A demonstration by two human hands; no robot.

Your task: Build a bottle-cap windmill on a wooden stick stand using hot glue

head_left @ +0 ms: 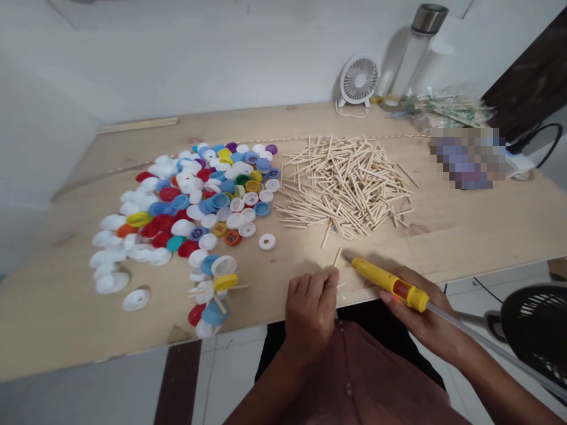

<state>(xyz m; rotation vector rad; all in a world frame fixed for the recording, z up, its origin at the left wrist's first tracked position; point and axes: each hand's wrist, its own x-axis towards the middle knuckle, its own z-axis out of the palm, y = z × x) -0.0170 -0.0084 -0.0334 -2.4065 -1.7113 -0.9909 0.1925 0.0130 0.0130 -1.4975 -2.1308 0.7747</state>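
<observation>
My left hand (312, 307) is closed at the table's front edge, pinching a short wooden stick (338, 256) that points up and away. What else its palm holds is hidden. My right hand (427, 321) grips a yellow hot glue gun (385, 278), with a long clear glue stick (469, 333) running out of its back end. The gun's dark nozzle (348, 259) points left, close to the wooden stick; I cannot tell whether they touch. Beyond my hands lies a loose pile of short wooden sticks (349, 183).
Many coloured plastic bottle caps (168, 224) spread over the left of the wooden table (53, 283); some near the front have sticks through them. A small white fan (359, 79), a glass bottle (410, 62) and bagged sticks (452, 109) stand at the back right. A black fan (538, 330) is at right.
</observation>
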